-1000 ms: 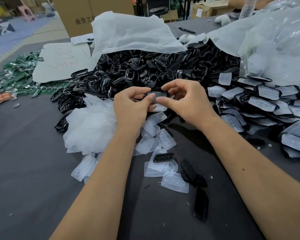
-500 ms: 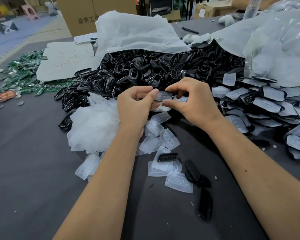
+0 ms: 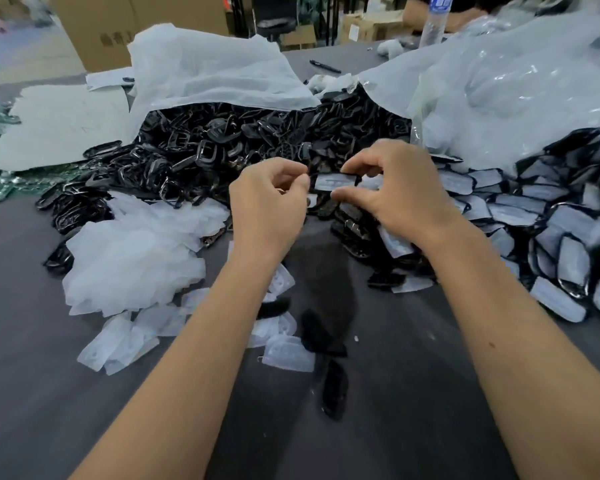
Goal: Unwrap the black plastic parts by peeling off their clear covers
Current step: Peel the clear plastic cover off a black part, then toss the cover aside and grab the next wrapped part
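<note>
Head view: we are looking down at a dark table (image 3: 66, 393), both forearms reaching away from us toward its far middle.
Held part: we are holding one black plastic part (image 3: 333, 182) in the air between our hands, just above the near edge of the heap of bare black parts (image 3: 250, 147).
Clear cover: the pale clear cover (image 3: 329, 183) is showing on the face turned toward us, so we judge the peel as only starting.
Right hand: our right hand (image 3: 399, 192) is pinching the part, thumb below and forefinger over the top, the other fingers curled behind.
Left hand: our left hand (image 3: 267, 206) is curled, its fingertips together at the part's left end; whether they are actually nipping the cover's edge we cannot tell.
Long axis: the part is lying crosswise, left to right, nearly level, its left end pointing at the left fingertips.
Key relation: the free end is lying just right of the left fingertips, touching or nearly so; the left hand is nearer that end, the right hand is steadying the other.
Next move, as we judge it: pulling leftward along that axis should lift the cover.
Still wrapped: covered parts (image 3: 520, 209) are piled toward the table's right edge.
Already peeled: loose covers (image 3: 132, 258) are lying left of our left forearm, with a few more and some bare parts between our forearms.
</note>
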